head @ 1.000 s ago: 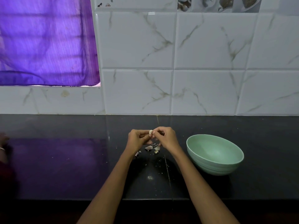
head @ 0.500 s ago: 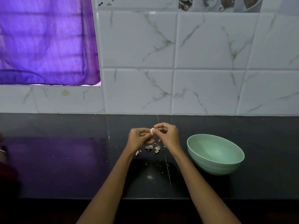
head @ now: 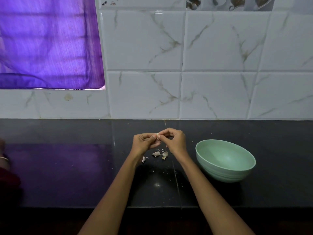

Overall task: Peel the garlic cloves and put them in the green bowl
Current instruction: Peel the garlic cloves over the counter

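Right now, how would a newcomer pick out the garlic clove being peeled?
Find the green bowl on the black counter. Left of it, both hands meet above scattered garlic skins. The garlic clove is the pale bit pinched between their fingertips, off the counter.

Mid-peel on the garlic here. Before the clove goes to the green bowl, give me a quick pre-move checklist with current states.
1. Clove held: ok. The garlic clove is pinched between the left hand and the right hand.
2. Skin fully off: cannot tell; the clove is mostly hidden by fingertips.
3. Bowl in reach: ok. The green bowl sits just to the right of the right hand, upright.
4. Bowl contents: ok. No cloves or peels are visible inside.
5. Path to the bowl: ok. Only bare black counter lies between.
6. Loose garlic pieces lie below the hands, apart from the bowl: ok.
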A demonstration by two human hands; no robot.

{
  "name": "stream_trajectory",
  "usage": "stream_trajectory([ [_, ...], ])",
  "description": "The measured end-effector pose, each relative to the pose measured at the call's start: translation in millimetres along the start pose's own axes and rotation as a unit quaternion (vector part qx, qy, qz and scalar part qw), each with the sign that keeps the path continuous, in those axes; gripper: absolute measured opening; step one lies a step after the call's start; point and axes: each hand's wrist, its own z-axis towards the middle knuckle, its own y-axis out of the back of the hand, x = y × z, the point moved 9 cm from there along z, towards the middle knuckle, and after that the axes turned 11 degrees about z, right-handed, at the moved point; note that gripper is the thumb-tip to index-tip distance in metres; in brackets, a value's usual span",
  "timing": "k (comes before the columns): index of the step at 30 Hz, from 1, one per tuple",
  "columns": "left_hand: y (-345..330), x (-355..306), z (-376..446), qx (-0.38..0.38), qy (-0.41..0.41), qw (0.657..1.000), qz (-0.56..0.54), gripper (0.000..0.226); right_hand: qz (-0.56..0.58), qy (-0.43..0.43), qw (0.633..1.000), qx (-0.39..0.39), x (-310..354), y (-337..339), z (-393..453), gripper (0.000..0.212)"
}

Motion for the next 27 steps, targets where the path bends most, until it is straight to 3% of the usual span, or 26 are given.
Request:
stream_trajectory([
  [8, 0, 2, 1, 0.0, 0.0, 1.0, 0.028, 0.012, -0.01, -0.039, 0.999, 0.02, -11, -3, 0, 0.007],
  [14, -4, 7, 1, 0.0, 0.008, 1.0, 0.026, 0.011, -0.055, -0.022, 0.998, 0.012, -10, -5, -1, 0.002],
  [21, -6, 11, 2, 0.014, 0.031, 0.999, -0.005, 0.014, -0.124, 0.01, 0.99, 0.064, -11, -14, 3, 0.019],
  [27, -5, 17, 3, 0.005, 0.07, 0.996, -0.052, 0.017, -0.175, 0.013, 0.98, 0.098, -13, -18, 3, 0.005],
])
